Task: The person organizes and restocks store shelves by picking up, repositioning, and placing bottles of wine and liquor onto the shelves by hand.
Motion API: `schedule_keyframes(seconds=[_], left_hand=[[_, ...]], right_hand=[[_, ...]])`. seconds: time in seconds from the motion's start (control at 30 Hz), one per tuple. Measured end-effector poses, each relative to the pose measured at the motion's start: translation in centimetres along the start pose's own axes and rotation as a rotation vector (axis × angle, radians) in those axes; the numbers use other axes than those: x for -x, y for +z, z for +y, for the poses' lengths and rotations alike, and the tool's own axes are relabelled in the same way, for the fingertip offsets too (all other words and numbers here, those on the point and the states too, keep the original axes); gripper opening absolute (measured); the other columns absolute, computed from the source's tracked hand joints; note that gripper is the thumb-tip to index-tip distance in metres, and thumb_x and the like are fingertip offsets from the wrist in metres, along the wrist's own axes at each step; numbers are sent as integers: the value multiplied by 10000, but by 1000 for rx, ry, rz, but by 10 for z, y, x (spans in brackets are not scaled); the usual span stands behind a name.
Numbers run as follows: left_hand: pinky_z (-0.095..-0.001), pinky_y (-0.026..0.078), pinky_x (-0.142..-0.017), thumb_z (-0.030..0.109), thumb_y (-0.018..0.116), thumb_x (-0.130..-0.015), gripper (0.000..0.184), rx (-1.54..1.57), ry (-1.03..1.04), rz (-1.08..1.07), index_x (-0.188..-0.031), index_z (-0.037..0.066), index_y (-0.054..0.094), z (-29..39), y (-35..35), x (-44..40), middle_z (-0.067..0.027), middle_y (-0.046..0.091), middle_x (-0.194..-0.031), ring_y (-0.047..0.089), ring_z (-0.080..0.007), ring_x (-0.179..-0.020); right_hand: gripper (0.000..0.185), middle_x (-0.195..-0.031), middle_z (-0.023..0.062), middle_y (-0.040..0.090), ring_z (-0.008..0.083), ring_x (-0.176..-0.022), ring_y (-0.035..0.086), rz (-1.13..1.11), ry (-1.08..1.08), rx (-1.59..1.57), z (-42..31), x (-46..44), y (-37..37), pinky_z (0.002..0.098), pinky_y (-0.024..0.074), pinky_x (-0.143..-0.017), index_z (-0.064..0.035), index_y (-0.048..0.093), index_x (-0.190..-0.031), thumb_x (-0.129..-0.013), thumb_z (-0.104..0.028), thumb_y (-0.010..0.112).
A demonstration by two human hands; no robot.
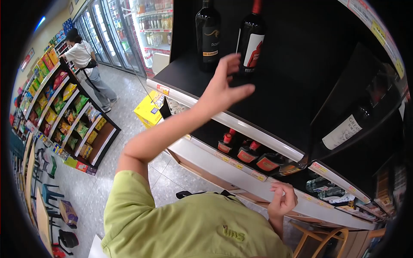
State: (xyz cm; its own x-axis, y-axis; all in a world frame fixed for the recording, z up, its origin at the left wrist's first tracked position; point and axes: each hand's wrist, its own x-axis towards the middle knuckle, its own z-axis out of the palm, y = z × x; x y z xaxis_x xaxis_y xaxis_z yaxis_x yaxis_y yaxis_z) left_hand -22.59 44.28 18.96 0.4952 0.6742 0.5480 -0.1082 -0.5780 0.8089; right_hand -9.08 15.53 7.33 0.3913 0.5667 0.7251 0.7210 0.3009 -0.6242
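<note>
We note the wine bottle with the red figure (254, 47) upright on the black upper shelf (275, 101), just beside a second dark bottle (209, 38). Left hand (221, 88) extended in front of the pair, thumb and fingers spread, nothing visible in its grasp; fingertips overlap the red-figure bottle's edge in our view, so we cannot tell whether they touch. Right hand (282, 200) held lower, near the shelf front, fingers loosely curled; we cannot tell if it grips anything. We judge the step in hand to be positioning at the bottles; any handling from here would call for aligning the left hand and a steady closing around glass, clear of the neighbour. Below, squat red-labelled bottles (247, 155); farther out, a yellow box (148, 109), a snack rack (103, 142) and a person in white (81, 53).
</note>
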Motion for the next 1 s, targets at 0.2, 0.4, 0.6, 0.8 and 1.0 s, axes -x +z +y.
schedule_keyframes(seconds=[0.2, 0.4, 0.6, 0.8, 1.0], left_hand=[[-434, 324, -1136, 381, 914, -634, 1235, -139, -189, 211, -1504, 8, 122, -28, 21, -91, -276, 257, -1487, 290, -359, -1409], [-429, 415, -1070, 268, 940, -594, 1206, -102, -298, 306, -1488, 57, 159, -68, 46, -130, -225, 350, -1416, 446, -362, -1303], [-398, 493, -962, 201, 908, -607, 878, -92, -228, 327, -1290, 6, 393, -71, 45, -132, -203, 592, -1194, 610, -325, -1120], [-370, 513, -891, 228, 893, -615, 830, -47, -137, 262, -1250, -4, 411, -74, 41, -121, -183, 617, -1116, 630, -272, -1035], [-386, 470, -967, 173, 875, -608, 799, -279, 70, 165, -1267, 15, 452, -41, 24, -92, -184, 599, -1150, 609, -322, -1093]], right_hand=[[73, -751, 121, 697, 236, -619, 657, 20, 85, 26, 0, 11, -10, 323, 515, -604, 21, 631, -818, -862, -27, 597], [80, -735, 124, 693, 223, -603, 649, 67, 115, 74, 5, 22, -24, 313, 508, -579, 21, 630, -806, -866, -19, 596], [94, -701, 117, 678, 215, -593, 650, 112, 168, 90, 5, 29, -32, 302, 504, -568, 17, 639, -791, -869, -17, 599], [212, -695, 98, 661, 155, -584, 628, 125, 157, 101, 5, 24, -33, 266, 486, -557, 40, 621, -759, -929, -53, 534], [216, -685, 94, 658, 159, -574, 627, 110, 103, 105, 6, 16, -29, 265, 481, -545, 33, 626, -745, -929, -64, 565]])
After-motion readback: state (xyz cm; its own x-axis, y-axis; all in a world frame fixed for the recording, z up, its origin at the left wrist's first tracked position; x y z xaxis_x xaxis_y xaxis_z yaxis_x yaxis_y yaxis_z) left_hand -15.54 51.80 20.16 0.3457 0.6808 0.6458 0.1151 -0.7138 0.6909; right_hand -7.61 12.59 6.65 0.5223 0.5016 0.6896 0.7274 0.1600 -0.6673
